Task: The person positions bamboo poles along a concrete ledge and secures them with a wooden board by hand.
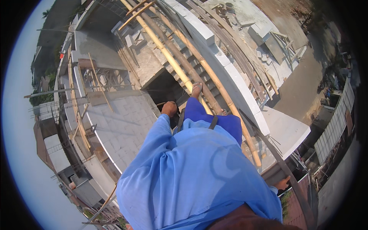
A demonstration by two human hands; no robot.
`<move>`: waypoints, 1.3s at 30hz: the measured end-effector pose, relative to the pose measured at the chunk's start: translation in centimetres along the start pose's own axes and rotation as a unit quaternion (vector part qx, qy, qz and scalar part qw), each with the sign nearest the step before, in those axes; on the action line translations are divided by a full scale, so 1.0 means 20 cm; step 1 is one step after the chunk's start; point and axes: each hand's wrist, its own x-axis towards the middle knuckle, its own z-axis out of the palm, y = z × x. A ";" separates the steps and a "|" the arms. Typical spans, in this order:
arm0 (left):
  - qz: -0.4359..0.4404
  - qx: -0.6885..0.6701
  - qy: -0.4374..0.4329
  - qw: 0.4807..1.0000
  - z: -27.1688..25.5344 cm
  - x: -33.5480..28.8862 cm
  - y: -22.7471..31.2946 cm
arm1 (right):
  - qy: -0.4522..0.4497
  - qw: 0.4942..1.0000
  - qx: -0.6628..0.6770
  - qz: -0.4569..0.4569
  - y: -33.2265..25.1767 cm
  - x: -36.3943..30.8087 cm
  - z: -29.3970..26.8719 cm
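Observation:
My left hand [169, 109] is closed in a fist beside the dark opening [165, 89]. A small dark thing shows at its knuckles, too unclear to name. Low on the right, my right hand [283, 183] is out from my side with a finger stretched, right by a dark curved beam [289, 172]; whether it touches the beam I cannot tell. Below me run long bamboo poles [172, 61], laid side by side over concrete steps [199, 74]. One foot [196, 90] in a sandal rests on them, and the other [223, 112] shows partly past my blue trousers.
A pale block wall [237, 84] runs along the poles on the right, with long planks [234, 50] beyond it. The grey block wall [122, 122] stands left of the dark opening. A drop to the ground [303, 96] lies far right; wooden props [101, 82] stand left.

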 end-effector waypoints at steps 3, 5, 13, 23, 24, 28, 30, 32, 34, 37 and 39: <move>0.001 -0.038 0.001 0.999 -0.06 0.11 0.08 | -0.224 0.972 0.001 -0.077 0.19 -0.15 0.38; -0.022 -0.037 0.013 0.999 -0.09 0.11 0.03 | -0.287 0.941 -0.018 -0.181 -0.29 -0.80 0.42; -0.069 -0.128 -0.017 0.989 0.16 0.32 -0.21 | -0.508 0.670 0.024 -0.541 -1.50 -2.05 1.47; -0.255 -0.197 -0.111 0.940 0.74 0.31 -0.65 | -0.389 0.625 -0.041 -0.676 -2.79 -3.06 2.62; -0.252 -0.198 -0.113 0.940 0.85 0.30 -0.71 | -0.368 0.623 -0.046 -0.689 -2.87 -3.12 2.71; -0.228 -0.154 -0.132 0.952 1.08 0.28 -0.83 | -0.291 0.618 -0.055 -0.728 -3.13 -3.30 3.07; -0.281 -0.198 -0.157 0.926 1.16 0.28 -0.86 | -0.270 0.621 -0.052 -0.734 -3.20 -3.39 3.24; -0.310 -0.222 -0.179 0.907 1.15 0.33 -0.86 | -0.243 0.632 -0.051 -0.734 -3.24 -3.40 3.37; -0.324 -0.233 -0.189 0.897 1.02 0.40 -0.82 | -0.221 0.642 -0.084 -0.729 -3.24 -3.43 3.46; -0.296 -0.233 -0.174 0.910 0.95 0.43 -0.82 | -0.179 0.626 -0.102 -0.753 -3.16 -3.52 3.54; -0.294 -0.258 -0.159 0.906 0.89 0.46 -0.78 | -0.173 0.621 -0.124 -0.754 -3.15 -3.57 3.56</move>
